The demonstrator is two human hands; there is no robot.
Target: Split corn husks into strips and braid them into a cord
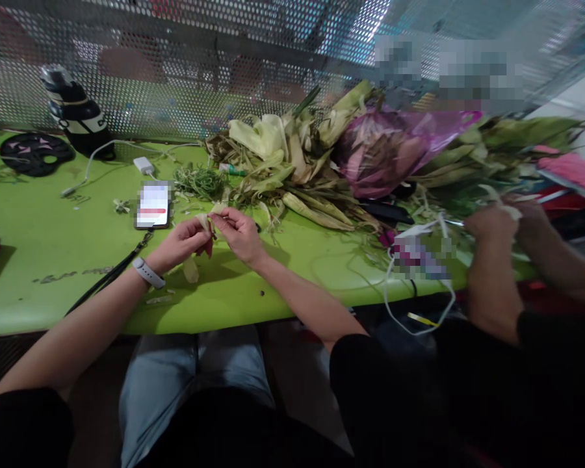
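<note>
Over the green table (pixel 234 286), my left hand (pixel 188 240) is closed on a pale strip of corn husk (pixel 205 222), a white band around its wrist. My right hand (pixel 238 235) meets it from the right, its thumb and fingers pinched on the upper end of the same strip. Another pale husk piece (pixel 190 270) shows just below my hands. Behind them lie a small heap of green shreds (pixel 202 182) and a large pile of corn husks (pixel 292 149).
A lit phone (pixel 153 205) with a black strap, a white adapter (pixel 143 166) and a dark bottle (pixel 80 114) are at the left. A pink bag (pixel 385 153) rests among the husks. At the right, another person's hands (pixel 497 221) hold pale husk.
</note>
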